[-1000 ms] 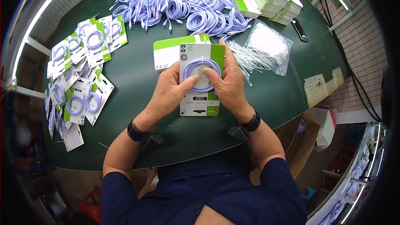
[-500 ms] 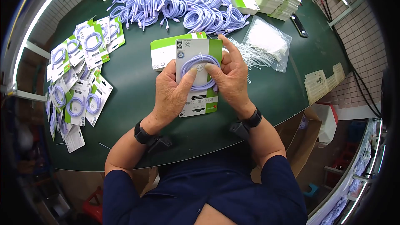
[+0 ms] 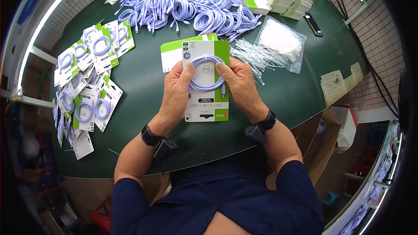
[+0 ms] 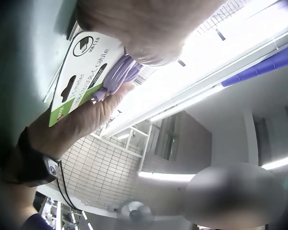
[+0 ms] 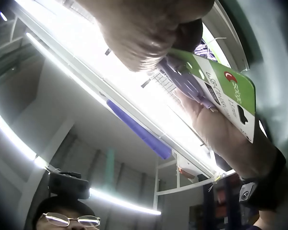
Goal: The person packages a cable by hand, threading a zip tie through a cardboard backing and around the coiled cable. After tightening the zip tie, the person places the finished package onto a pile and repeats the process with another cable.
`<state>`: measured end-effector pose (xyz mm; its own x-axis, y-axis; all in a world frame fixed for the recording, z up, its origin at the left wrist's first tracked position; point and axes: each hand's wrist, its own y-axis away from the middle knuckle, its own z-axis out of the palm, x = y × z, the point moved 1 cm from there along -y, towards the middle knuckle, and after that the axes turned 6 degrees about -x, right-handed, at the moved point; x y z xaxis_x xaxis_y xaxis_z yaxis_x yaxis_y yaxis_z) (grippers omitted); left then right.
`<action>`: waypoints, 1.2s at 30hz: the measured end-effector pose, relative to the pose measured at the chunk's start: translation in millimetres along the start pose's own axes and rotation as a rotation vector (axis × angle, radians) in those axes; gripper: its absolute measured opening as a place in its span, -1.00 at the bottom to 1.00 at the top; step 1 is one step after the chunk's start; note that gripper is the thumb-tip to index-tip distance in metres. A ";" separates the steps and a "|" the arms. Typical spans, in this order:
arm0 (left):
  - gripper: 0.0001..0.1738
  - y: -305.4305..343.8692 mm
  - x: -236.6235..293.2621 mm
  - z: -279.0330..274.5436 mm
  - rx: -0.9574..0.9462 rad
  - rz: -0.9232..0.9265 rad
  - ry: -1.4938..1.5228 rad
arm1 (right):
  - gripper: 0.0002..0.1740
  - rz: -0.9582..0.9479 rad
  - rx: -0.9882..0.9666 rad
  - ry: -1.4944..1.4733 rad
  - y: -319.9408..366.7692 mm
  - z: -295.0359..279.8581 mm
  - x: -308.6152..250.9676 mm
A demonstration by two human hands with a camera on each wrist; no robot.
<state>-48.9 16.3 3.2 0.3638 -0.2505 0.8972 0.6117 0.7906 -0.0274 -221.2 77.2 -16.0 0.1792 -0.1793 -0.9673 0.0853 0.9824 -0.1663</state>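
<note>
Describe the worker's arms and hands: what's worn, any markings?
No gloves on the left hand or the right hand. Each wrist has a black wristband with a small, boxy black camera module attached. The right wrist view shows a round white logo on the left band. The forearms are bare, and the navy short sleeves end above the elbows.

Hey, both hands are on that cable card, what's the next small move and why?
Probably free the right hand to fetch one of the cable ties: the purple cable coil seems held on the card only by both thumbs, and the ties lie just to its right.
</note>
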 end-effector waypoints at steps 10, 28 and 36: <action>-0.68 1.9 -0.6 -1.3 0.129 0.240 -0.428 | -0.66 -0.005 0.052 0.094 -2.4 -4.0 5.9; -0.76 10.5 7.7 27.4 -0.129 0.720 -1.565 | -0.70 -0.044 0.155 0.127 2.8 -2.0 6.7; -0.75 6.7 -11.5 28.9 -0.215 0.781 -1.776 | -0.71 -0.005 0.199 0.154 2.8 -4.8 5.8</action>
<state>-69.3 40.6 5.4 -0.3691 0.9293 0.0126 0.8048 0.3264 -0.4958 -224.6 79.2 -23.0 0.0276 -0.1589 -0.9869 0.2796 0.9491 -0.1450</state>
